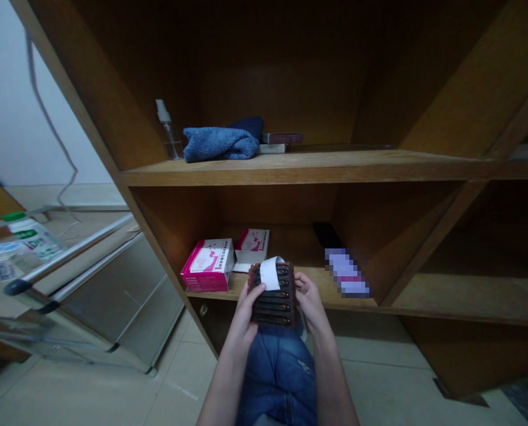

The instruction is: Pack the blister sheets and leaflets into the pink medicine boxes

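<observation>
Between my two hands, above my knees, is a tray of dark brown vials (pixel 272 307), with several vials lying in parallel rows. A white paper strip (pixel 269 274) curls over its upper part. My left hand (pixel 246 310) grips the tray's left side, the thumb lying on top near the strip. At the right edge, my right hand (pixel 311 300) holds the tray with bent fingers, partly hidden behind it. Just beyond the tray, on the lower shelf, are a closed pink-and-white box (pixel 208 266) and a second pink-and-white box (pixel 253 241) with a white flap open toward me.
The wooden shelf unit (pixel 299 173) stands in front. Its upper shelf bears a spray bottle (pixel 170 136), a blue towel (pixel 222 144) and small flat boxes (pixel 284 138). A dark flat object (pixel 327 234) and a pixelated item (pixel 347 273) lie lower right. A metal-framed cart (pixel 113 296) stands left.
</observation>
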Motion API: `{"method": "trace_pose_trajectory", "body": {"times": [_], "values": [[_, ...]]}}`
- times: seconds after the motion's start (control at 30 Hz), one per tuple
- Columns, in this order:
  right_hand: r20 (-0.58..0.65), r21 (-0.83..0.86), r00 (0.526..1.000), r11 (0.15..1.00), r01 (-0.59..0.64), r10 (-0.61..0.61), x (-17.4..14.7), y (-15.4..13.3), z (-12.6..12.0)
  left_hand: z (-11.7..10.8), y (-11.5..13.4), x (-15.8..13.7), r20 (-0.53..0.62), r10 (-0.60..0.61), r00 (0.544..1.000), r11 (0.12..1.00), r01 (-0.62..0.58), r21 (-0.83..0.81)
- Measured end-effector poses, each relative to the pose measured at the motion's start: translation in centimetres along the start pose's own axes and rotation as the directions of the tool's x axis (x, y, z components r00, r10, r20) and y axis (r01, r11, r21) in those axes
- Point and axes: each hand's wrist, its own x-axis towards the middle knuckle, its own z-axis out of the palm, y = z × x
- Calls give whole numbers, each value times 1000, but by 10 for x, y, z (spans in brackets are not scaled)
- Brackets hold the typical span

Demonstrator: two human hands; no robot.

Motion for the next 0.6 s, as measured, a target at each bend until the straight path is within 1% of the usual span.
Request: {"method": "trace_pose_trajectory", "body": {"times": [0.07, 0.13, 0.27, 0.37, 0.47, 0.53, 0.6], "values": [[65, -6, 998, 1000, -1, 2, -1, 0, 2, -2, 3, 0, -26, 1, 1000, 1000, -1, 2], [105, -6, 994, 1000, 4, -3, -2, -1, 5, -4, 6, 0, -45, -2, 999, 1000, 2, -3], [147, -7, 989, 1000, 21, -19, -4, -2, 10, -8, 10, 0, -62, -14, 998, 999, 12, -38], [179, -53, 984, 999, 13, -3, -5, -4, 10, -10, 13, 0, -71, -18, 997, 998, 13, -69], [153, -132, 988, 990, 42, -22, 2, -1, 9, -14, 15, -1, -86, -4, 996, 997, -2, -73], [101, -196, 993, 977, 82, -63, 12, 3, 10, -16, 16, -1, -94, 2, 996, 997, -9, -78], [56, -297, 992, 946, 127, -116, 26, 9, 14, -19, 17, 0, -106, -5, 994, 996, -5, -90]]}}
